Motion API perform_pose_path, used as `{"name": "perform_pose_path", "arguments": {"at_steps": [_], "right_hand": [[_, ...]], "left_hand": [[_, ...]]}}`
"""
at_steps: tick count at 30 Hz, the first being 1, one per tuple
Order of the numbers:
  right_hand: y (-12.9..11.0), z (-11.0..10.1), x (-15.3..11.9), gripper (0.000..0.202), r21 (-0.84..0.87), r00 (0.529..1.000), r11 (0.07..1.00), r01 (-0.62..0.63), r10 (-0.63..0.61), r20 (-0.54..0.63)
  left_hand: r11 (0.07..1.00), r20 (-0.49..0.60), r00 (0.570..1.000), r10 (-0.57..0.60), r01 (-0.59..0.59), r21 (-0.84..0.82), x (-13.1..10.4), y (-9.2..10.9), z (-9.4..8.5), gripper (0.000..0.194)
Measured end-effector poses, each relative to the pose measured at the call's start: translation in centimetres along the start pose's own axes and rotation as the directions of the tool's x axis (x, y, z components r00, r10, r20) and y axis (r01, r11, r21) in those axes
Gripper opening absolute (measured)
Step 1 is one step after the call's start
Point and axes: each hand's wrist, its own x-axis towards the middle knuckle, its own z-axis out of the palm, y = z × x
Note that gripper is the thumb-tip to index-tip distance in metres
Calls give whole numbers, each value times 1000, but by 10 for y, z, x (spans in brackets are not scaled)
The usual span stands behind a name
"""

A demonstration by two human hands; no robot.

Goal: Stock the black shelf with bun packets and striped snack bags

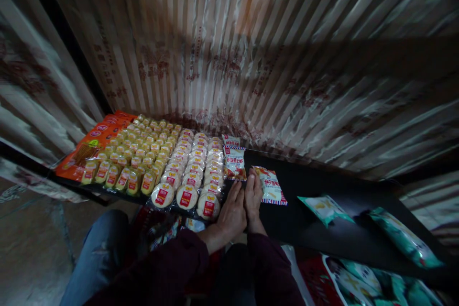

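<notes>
My left hand (232,213) and my right hand (253,197) are side by side over the black shelf, their fingers stretched forward. No object shows in either; any small thing between the palms would be hidden. Just beyond my left fingertips lies a red-and-white snack packet (235,163), with another packet (231,140) behind it. A similar packet (271,185) lies tilted on the shelf to the right of my right hand. Left of my left hand are rows of round wrapped crackers (187,197) with red labels.
The black shelf (287,227) carries rows of small yellow wrapped cakes (132,182) and an orange bag (96,142) at left. Two green packets (324,208) (405,236) lie at right. Below stands a red box (315,272) of green packets. Printed sheeting (201,57) hangs behind.
</notes>
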Motion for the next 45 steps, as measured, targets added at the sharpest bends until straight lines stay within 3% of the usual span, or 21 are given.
{"name": "perform_pose_path", "arguments": {"at_steps": [3, 7, 15, 22, 34, 39, 45], "right_hand": [[-5, 1, -32, 64, 87, 994, 990, -106, 104, 35], [-7, 13, -60, 64, 112, 981, 981, -161, 147, 125], [-11, 37, -66, 66, 74, 975, 990, -120, 104, 198], [-6, 50, -68, 68, 104, 970, 988, -111, 85, 227], [-14, 55, -68, 64, -61, 970, 997, 51, -35, 241], [-10, 55, -62, 69, -127, 980, 984, 121, -97, 176], [-9, 60, -41, 68, -129, 963, 976, 177, -145, 225]], "left_hand": [[986, -55, 993, 103, -95, 135, -29, -12, -12, 58], [931, -129, 976, 174, -120, 346, -56, -41, -33, 57], [874, -199, 968, 150, -35, 485, -79, -81, -65, 64], [863, -160, 968, 196, -92, 497, -78, -93, -64, 67], [850, -218, 956, 195, -54, 524, -75, -95, -60, 62], [793, -250, 923, 293, -89, 603, -74, -100, -59, 65], [745, -265, 891, 369, -113, 658, -72, -100, -60, 64]]}}
